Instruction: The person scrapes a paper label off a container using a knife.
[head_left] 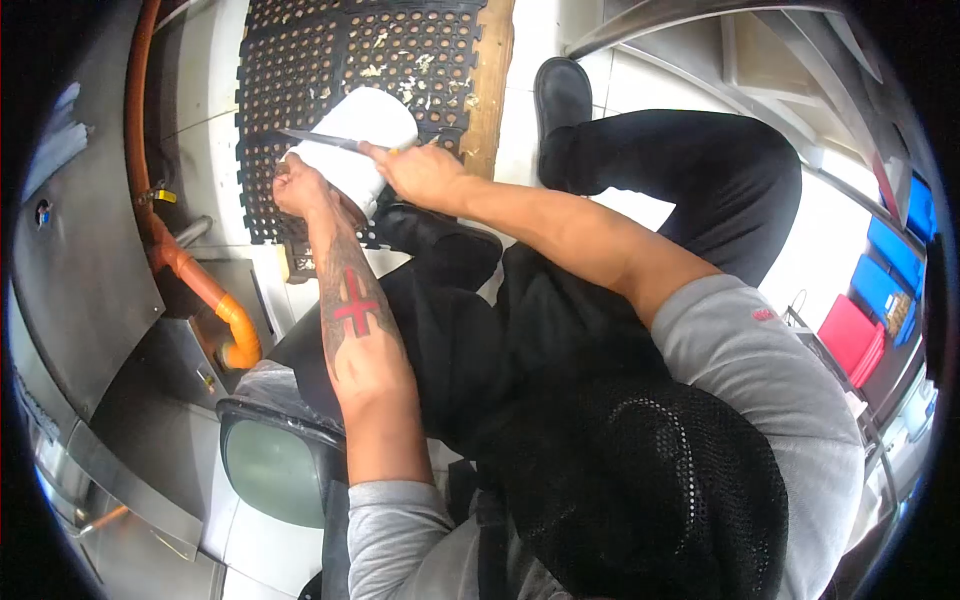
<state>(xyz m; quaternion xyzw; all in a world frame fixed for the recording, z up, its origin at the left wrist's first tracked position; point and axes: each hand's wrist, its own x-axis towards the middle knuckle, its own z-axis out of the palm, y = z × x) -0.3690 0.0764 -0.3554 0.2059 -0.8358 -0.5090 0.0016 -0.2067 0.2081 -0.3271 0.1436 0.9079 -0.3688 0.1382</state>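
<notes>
My right hand (pixel 425 178) is closed around the handle of a knife (pixel 325 139), whose blade points left. The blade lies across a white rounded, tub-like object (pixel 375 112) between my feet; whether it touches the surface I cannot tell. My left hand (pixel 297 188) is closed at the near left side of the white object, below the blade. A small brownish bit shows at its fingers, too hidden to name. Pale scraps (pixel 424 62) are scattered on the black perforated rubber mat (pixel 290 60) beyond.
The mat lies on a wooden base (pixel 490 75) over white tiles. Orange pipe (pixel 215 290) and steel panels (pixel 85 200) stand to the left. A black shoe (pixel 563 95) rests right of the mat. Blue and red things (pixel 850 340) sit far right, beside metal shelving.
</notes>
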